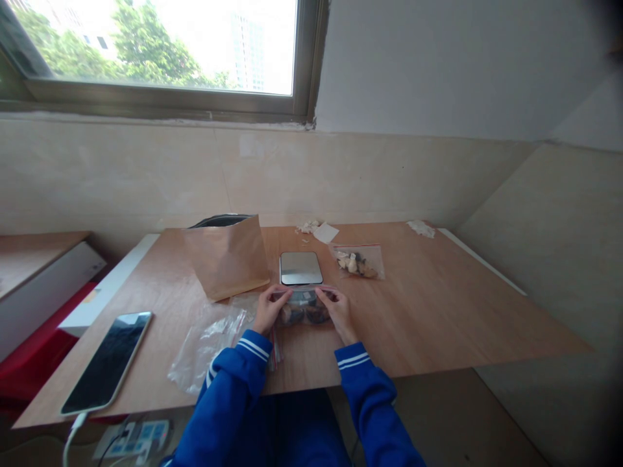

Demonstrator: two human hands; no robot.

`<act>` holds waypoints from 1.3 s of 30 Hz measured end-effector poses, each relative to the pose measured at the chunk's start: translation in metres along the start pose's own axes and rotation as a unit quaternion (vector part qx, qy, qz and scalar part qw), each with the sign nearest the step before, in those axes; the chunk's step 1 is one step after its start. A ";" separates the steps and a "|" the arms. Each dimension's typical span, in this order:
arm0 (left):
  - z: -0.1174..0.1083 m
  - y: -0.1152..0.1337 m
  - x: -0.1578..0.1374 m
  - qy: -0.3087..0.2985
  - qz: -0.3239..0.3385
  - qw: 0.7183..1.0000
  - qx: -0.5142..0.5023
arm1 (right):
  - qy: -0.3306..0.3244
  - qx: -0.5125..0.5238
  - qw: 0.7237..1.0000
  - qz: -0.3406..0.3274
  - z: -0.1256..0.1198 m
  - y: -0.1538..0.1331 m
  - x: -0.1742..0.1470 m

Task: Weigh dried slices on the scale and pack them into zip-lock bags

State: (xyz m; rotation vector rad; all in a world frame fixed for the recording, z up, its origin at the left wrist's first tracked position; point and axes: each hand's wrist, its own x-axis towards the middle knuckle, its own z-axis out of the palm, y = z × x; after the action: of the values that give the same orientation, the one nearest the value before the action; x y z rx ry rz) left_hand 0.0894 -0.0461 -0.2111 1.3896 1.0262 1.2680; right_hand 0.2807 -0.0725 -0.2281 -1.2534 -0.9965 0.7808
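Both hands pinch the top strip of a clear zip bag point(305, 310) of dark pieces near the counter's point(438, 305) front edge: left hand point(267, 310) at one end, right hand point(337, 312) at the other, evidently keeping the mouth taut. A scale point(300, 268) sits just behind; a second filled bag point(359, 262) lies toward the back edge.

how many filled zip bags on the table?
2. One zip bag held between left hand and right hand, near the scale; second bag lies right of the scale. Empty ones may lie left.
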 end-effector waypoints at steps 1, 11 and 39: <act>0.000 0.001 0.000 0.000 -0.001 1.000 -0.001 | -0.002 -0.003 1.000 -0.003 0.000 0.000 0.000; 0.002 0.003 -0.001 -0.008 0.013 1.000 0.006 | 0.039 -0.109 0.988 -0.100 -0.003 -0.017 -0.003; 0.001 0.008 -0.003 -0.031 0.109 0.993 0.012 | -0.218 -0.562 0.748 -0.276 0.037 -0.084 -0.003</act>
State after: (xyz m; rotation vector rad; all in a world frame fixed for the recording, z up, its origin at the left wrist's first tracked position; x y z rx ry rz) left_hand 0.0901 -0.0506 -0.2038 1.5840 0.8669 1.3647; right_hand 0.2417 -0.0744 -0.1454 -1.6227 -2.2987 -0.1245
